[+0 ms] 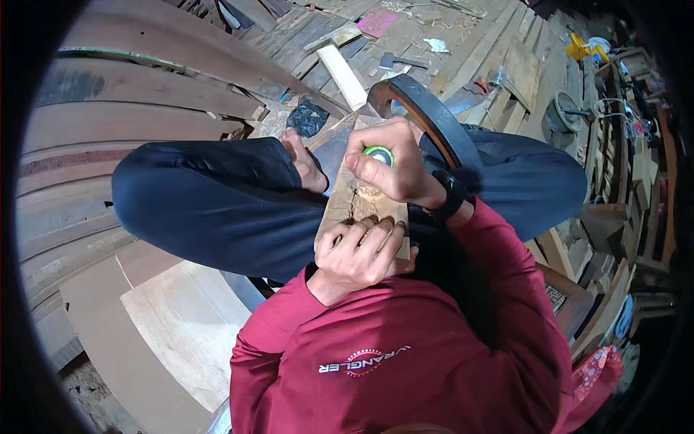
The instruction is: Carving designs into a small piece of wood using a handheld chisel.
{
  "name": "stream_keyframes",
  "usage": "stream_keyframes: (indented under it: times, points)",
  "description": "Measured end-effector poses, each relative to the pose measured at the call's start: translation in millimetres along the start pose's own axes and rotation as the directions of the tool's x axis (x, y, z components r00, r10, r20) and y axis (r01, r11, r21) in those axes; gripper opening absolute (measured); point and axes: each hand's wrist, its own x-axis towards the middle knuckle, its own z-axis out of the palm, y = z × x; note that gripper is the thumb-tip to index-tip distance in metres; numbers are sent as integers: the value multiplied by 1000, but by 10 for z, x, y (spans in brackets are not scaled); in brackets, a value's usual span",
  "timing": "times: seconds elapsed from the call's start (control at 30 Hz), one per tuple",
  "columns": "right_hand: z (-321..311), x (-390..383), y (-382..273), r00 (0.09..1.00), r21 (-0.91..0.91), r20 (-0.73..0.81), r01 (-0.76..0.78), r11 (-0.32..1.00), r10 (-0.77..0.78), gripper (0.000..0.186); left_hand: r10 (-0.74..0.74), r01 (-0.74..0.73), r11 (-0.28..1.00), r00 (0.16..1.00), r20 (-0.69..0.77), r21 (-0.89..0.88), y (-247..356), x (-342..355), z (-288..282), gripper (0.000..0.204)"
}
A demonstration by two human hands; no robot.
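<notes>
- Sitting in the middle of the frame, a person in a red shirt and dark trousers works on a small wooden block (354, 206).
- The wooden block lies on the person's lap, just below the middle of the frame, pale and rough with a crack in it.
- The left hand (358, 253) presses down on the near end of the block, fingers curled together on the wood.
- The right hand (387, 170) sits at the far end of the block, closed tight around a tool with a green round top (378, 154).
- What kind of tool it is cannot be told, because the hand hides most of it.
- A black wristwatch (450, 195) is on the right wrist.
- A bare foot (303, 159) rests just left of the block.
- A dark curved piece (426, 108) arches behind the right hand.
- Wooden planks (144, 87) cover the floor at the upper left.
- A hammer (394, 61) lies on the boards near the top middle.
- Flat pale boards (181, 325) lie at the lower left.
</notes>
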Motion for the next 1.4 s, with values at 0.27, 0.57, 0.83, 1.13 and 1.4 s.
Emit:
stream_keyframes:
  times: [0.27,0.57,0.83,1.13,1.4]
  points:
    - [-1,-31,-125,999,131,-22,33,991,-30,20,0,0,1000,999,46,15,18,18,-41,29]
    - [-1,-46,-87,997,174,-6,-75,982,77,22,8,-11,999,998,55,50,6,-4,-38,28]
    - [58,-43,-169,1000,110,-4,28,994,-28,17,-6,6,1000,1000,31,14,-13,22,-52,32]
    - [121,-126,-360,996,260,89,-46,964,24,13,46,-46,996,999,-5,72,-74,-132,8,13]
    - [180,-120,-343,994,245,79,55,968,-77,22,70,-70,997,998,6,41,-78,-101,-29,27]
